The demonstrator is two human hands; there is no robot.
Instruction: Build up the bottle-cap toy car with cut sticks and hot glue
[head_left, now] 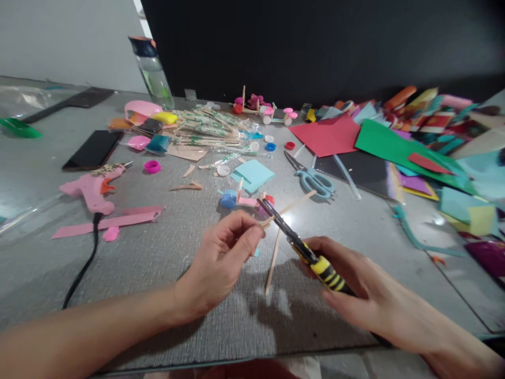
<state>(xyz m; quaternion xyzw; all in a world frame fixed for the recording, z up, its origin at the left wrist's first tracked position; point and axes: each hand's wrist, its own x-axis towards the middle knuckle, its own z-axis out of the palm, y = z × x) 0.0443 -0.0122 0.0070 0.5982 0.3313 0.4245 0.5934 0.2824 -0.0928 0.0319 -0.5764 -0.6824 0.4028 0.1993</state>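
head view, looking down, close over table [165, 247]

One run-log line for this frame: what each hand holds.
left hand: pinches wooden stick | right hand: grips yellow-black cutters, blades at stick | second stick below | table: blue scissors, pink glue gun

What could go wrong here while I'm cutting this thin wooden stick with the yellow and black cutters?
The left hand pinches the wooden stick right beside the cutter blades, so its fingertips could get nipped. The stick's free end points toward the blue scissors, so a cut piece might fly into that clutter. The pink glue gun lies with its cord attached; if hot, it could burn a stray forearm.
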